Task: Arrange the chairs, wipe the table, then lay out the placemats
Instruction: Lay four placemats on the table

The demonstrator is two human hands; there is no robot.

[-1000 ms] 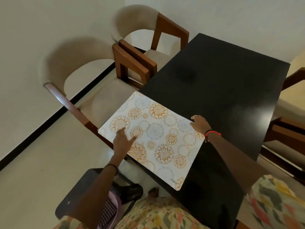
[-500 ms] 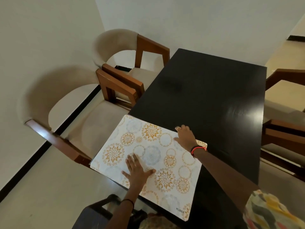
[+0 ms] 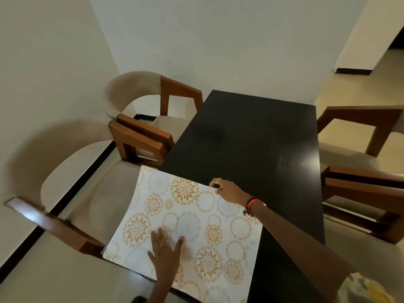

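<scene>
A white placemat (image 3: 196, 217) with orange and blue flower rings lies on the near left part of the black table (image 3: 251, 145), its left side hanging past the table's edge. My left hand (image 3: 167, 256) rests flat on the mat's near middle, fingers spread. My right hand (image 3: 229, 190) pinches the mat's far edge near its right corner; a red band is on that wrist. Two beige chairs with wooden arms, one near (image 3: 91, 193) and one far (image 3: 153, 106), stand along the table's left side.
Two more wooden-armed chairs, one far (image 3: 360, 132) and one near (image 3: 367, 193), stand on the table's right side. White walls close off the left and the back. Tiled floor opens toward a doorway at the far right.
My left hand has slid from the mat's left edge onto its near middle and lies flat. My right hand has gone from resting on the far edge to pinching it. The view has tilted upward.
</scene>
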